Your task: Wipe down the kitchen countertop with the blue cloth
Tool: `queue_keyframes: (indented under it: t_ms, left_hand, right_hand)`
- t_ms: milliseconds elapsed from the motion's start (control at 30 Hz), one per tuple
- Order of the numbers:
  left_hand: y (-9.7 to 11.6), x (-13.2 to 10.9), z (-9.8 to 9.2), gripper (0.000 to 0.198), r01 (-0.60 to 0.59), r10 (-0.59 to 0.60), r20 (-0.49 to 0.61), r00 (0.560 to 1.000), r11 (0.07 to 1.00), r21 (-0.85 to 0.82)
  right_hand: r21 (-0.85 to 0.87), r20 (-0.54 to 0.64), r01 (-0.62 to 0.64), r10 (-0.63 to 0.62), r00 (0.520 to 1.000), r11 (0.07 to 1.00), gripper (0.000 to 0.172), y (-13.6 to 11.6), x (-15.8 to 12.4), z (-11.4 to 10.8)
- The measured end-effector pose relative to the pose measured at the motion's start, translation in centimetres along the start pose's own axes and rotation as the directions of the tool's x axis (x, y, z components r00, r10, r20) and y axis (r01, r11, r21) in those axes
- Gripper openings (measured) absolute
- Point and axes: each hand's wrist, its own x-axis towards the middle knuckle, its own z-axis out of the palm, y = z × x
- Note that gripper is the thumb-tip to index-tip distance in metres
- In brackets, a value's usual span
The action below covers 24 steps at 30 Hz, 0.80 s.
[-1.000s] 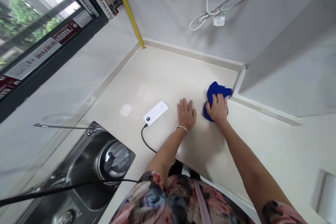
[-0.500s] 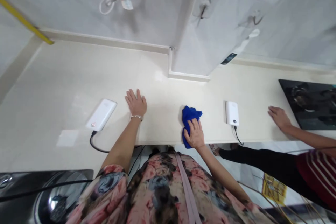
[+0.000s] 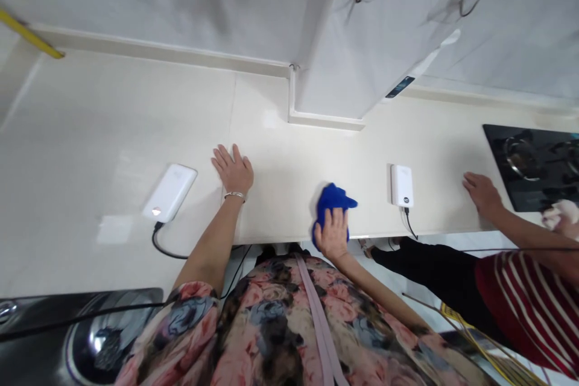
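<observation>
My right hand presses down on a bunched blue cloth near the front edge of the cream countertop. Its fingers lie over the cloth's near part, and the thumb rests at the left side. Farther left, my left hand lies flat on the countertop with its fingers spread, holding nothing; a bracelet circles its wrist. To the left of that hand is a white power bank with a black cable plugged in.
A second white power bank with a cable lies right of the cloth. Beyond it, a co-worker's hand rests on the counter beside a black gas stove. A metal sink is at lower left. A wall pillar juts out behind the counter.
My right hand and the blue cloth have shifted slightly, and the cloth's folds have changed shape. My left hand stays flat. The co-worker's other hand, with a pale cloth, appears near the stove.
</observation>
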Motion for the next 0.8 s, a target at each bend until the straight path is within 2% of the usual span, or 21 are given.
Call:
queue_keyframes:
  t_ms: [100, 233, 333, 400, 467, 533, 567, 633, 700, 800]
  left_hand:
    - [0.0, -0.1, 0.0, 0.062, 0.000, 0.000, -0.003, 1.000, 1.000, 0.008]
    - [-0.3, 0.1, 0.3, 0.063, 0.008, -0.009, 0.006, 1.000, 1.000, 0.020]
    - [-0.7, 0.4, 0.4, 0.065, 0.019, -0.020, 0.026, 0.999, 0.999, 0.029]
    - [-1.1, 0.5, 0.3, 0.067, 0.015, -0.016, 0.038, 0.999, 0.999, 0.033]
    - [-1.4, 0.5, 0.1, 0.069, -0.002, 0.000, 0.041, 0.999, 0.999, 0.039]
    - [-1.7, 0.5, -0.1, 0.070, -0.029, 0.028, 0.032, 0.999, 0.999, 0.043]
    - [-1.9, 0.5, -0.2, 0.070, -0.047, 0.046, 0.026, 0.999, 0.998, 0.045]
    - [-2.1, 0.4, -0.4, 0.070, -0.084, 0.083, 0.015, 0.996, 0.996, 0.045]
    - [-2.3, 0.4, -0.6, 0.069, -0.112, 0.112, 0.009, 0.994, 0.993, 0.042]
    - [-2.4, 0.3, -0.6, 0.067, -0.125, 0.126, -0.010, 0.992, 0.991, 0.036]
  right_hand:
    - [0.123, 0.082, 0.152, -0.163, 0.983, 0.981, 0.056, -6.2, 2.3, -0.2]
    - [0.279, 0.124, 0.319, -0.363, 0.923, 0.906, 0.061, -13.1, 5.0, -0.2]
    - [0.337, 0.099, 0.400, -0.455, 0.885, 0.852, 0.064, -16.3, 6.3, 0.2]
    - [0.348, 0.073, 0.436, -0.488, 0.870, 0.830, 0.064, -16.7, 6.9, 0.5]
    - [0.357, 0.040, 0.487, -0.534, 0.845, 0.797, 0.061, -15.5, 7.2, 0.7]
    - [0.354, 0.002, 0.522, -0.559, 0.829, 0.776, 0.059, -12.9, 7.3, 0.9]
    - [0.342, -0.014, 0.517, -0.546, 0.838, 0.784, 0.058, -11.2, 7.4, 1.0]
    - [0.291, -0.039, 0.444, -0.453, 0.891, 0.848, 0.056, -6.9, 7.4, 1.1]
    - [0.208, -0.061, 0.315, -0.309, 0.949, 0.926, 0.054, -1.9, 7.4, 1.1]
    - [0.076, -0.124, 0.083, -0.073, 0.990, 0.994, 0.056, 5.4, 8.0, 1.2]
